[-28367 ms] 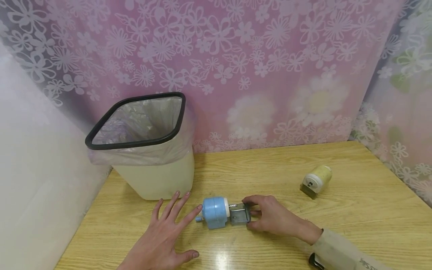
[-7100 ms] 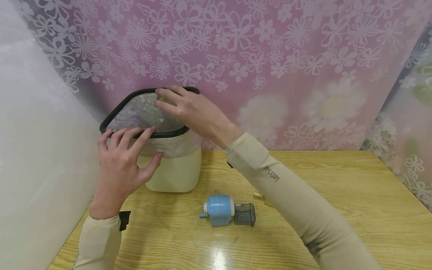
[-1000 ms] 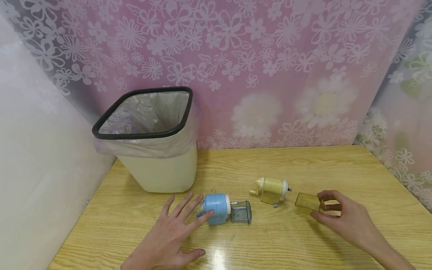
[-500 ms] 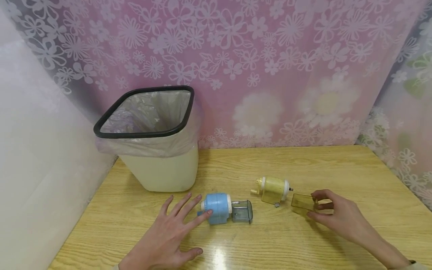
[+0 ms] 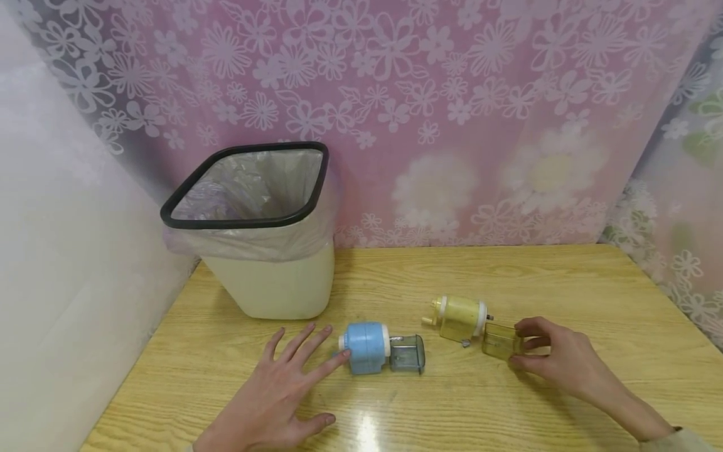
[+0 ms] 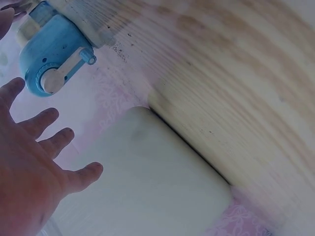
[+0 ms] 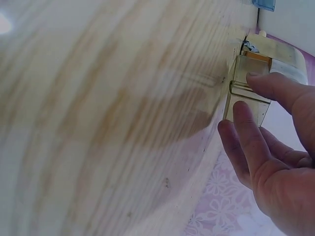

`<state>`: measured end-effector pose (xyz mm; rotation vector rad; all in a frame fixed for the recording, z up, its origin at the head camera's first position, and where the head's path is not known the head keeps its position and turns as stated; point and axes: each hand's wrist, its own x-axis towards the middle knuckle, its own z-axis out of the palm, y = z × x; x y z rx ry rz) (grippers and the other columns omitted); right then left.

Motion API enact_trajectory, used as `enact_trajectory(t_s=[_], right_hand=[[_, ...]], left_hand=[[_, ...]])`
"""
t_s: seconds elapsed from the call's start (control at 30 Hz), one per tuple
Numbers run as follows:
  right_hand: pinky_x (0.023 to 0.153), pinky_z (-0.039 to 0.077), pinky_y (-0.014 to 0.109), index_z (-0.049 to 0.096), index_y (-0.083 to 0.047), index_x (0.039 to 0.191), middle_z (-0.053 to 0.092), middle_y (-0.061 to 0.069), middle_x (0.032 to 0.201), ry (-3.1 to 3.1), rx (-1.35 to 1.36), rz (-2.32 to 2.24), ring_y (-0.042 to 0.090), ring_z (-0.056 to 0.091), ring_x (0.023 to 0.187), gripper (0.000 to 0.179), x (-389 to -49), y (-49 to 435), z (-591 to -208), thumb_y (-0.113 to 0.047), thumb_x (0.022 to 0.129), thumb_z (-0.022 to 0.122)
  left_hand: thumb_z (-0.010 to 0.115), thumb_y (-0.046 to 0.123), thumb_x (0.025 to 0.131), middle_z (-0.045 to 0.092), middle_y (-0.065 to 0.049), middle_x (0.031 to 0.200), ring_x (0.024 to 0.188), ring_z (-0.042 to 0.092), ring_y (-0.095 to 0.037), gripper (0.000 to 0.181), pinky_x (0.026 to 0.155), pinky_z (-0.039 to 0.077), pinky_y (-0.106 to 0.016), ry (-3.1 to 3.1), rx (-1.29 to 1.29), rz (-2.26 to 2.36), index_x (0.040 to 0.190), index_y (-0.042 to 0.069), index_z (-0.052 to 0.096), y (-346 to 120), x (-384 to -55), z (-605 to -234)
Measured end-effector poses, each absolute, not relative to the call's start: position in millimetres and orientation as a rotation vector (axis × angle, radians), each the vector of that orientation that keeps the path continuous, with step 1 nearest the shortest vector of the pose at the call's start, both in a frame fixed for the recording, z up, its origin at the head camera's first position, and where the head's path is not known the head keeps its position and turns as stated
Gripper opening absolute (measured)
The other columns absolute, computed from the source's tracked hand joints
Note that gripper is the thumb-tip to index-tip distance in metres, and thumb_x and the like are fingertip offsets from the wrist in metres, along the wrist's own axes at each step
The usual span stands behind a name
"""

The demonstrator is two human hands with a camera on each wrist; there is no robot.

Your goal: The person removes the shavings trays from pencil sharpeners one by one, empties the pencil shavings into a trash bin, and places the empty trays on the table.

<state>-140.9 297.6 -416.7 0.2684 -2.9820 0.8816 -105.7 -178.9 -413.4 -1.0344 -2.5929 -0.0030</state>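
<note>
With thumb and fingers, my right hand grips the end of a clear yellow shavings drawer. The drawer's other end is at the white-rimmed end of a yellow crank pencil sharpener lying on its side; how far it is inserted I cannot tell. In the right wrist view the drawer lines up with the sharpener body. A blue crank pencil sharpener also lies on its side, its grey drawer pulled out. My left hand is spread beside it, index fingertip close to or touching its crank end.
A cream waste bin with a black rim and a plastic liner stands at the back left against a floral curtain. A small grey scrap lies by the yellow sharpener. The wooden table extends under everything.
Since a second ago, my right hand has brought the yellow drawer leftward up to the yellow sharpener. The left hand has barely moved. In the 7.1-second-old frame, both hands were at the bin.
</note>
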Motion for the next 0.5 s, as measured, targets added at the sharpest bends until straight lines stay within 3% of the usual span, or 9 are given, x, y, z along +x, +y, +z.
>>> enact_trajectory(t_s=[0.33, 0.5], right_hand=[[0.066, 0.055, 0.022, 0.066, -0.006, 0.122, 0.075, 0.011, 0.114, -2.968, 0.254, 0.894, 0.015, 0.074, 0.088, 0.059, -144.2, 295.0, -419.7, -0.031, 0.075, 0.091], [0.067, 0.057, 0.024, 0.062, -0.003, 0.129, 0.073, 0.015, 0.117, -2.968, 0.254, 0.902, 0.024, 0.075, 0.091, 0.067, -143.7, 294.9, -418.9, -0.031, 0.075, 0.091]], left_hand=[[0.068, 0.075, 0.078, 0.034, -0.004, 0.167, 0.148, 0.043, -0.034, 0.096, 0.1, 0.044, -0.07, -2.617, -1.01, -0.016, 0.16, 0.038, 0.034, -182.2, -102.7, -411.9], [0.067, 0.075, 0.079, 0.036, -0.003, 0.166, 0.148, 0.043, -0.034, 0.095, 0.101, 0.043, -0.07, -2.623, -0.977, -0.02, 0.16, 0.036, 0.035, -186.2, -101.3, -411.9]])
